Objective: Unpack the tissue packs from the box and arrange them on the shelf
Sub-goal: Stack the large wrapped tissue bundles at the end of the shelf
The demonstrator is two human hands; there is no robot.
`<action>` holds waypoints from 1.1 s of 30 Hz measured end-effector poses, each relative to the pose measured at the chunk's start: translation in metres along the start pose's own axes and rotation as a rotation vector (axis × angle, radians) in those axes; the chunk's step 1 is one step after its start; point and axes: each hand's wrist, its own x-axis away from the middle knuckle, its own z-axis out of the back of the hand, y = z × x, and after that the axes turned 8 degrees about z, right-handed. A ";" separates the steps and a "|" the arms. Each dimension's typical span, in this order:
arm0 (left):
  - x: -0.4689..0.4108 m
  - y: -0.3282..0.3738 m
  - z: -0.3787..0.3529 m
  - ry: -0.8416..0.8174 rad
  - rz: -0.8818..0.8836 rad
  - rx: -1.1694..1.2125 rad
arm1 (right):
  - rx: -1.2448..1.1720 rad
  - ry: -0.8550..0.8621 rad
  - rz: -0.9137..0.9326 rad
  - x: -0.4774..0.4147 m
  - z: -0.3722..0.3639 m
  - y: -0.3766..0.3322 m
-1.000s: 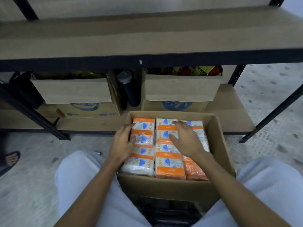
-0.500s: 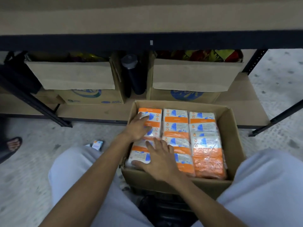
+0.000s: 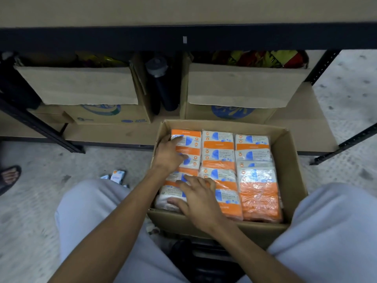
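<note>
Head view: has slid right grip (image 3: 199,198) from the middle column onto the near-left orange-and-white plastic-wrapped tissue packs (image 3: 218,160) inside the open brown cardboard box (image 3: 293,160), fingers spread flat, clasping nothing. Rests left grip (image 3: 170,155) open and flat on that box's far-left packs. Looks poised to lift the left column out.

The light is dim and cool. Deep shadow sits under the upper board of my shelf (image 3: 183,11) and nearly swallows the dark bottle (image 3: 163,88). The wrap on the tissue packs (image 3: 259,193) glints faintly. Straight lines bow towards the picture's edges.
</note>
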 end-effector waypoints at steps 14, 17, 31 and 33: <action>0.000 0.008 0.008 0.062 0.039 0.188 | -0.138 0.396 0.203 0.010 0.013 0.001; 0.003 0.012 0.014 0.041 0.060 0.316 | -0.259 0.485 0.274 0.013 0.023 0.004; 0.044 0.006 0.029 -0.160 0.052 0.813 | -0.145 0.622 0.536 0.033 0.091 0.031; 0.053 -0.002 0.033 -0.262 -0.104 0.774 | -0.138 0.628 0.548 0.037 0.101 0.038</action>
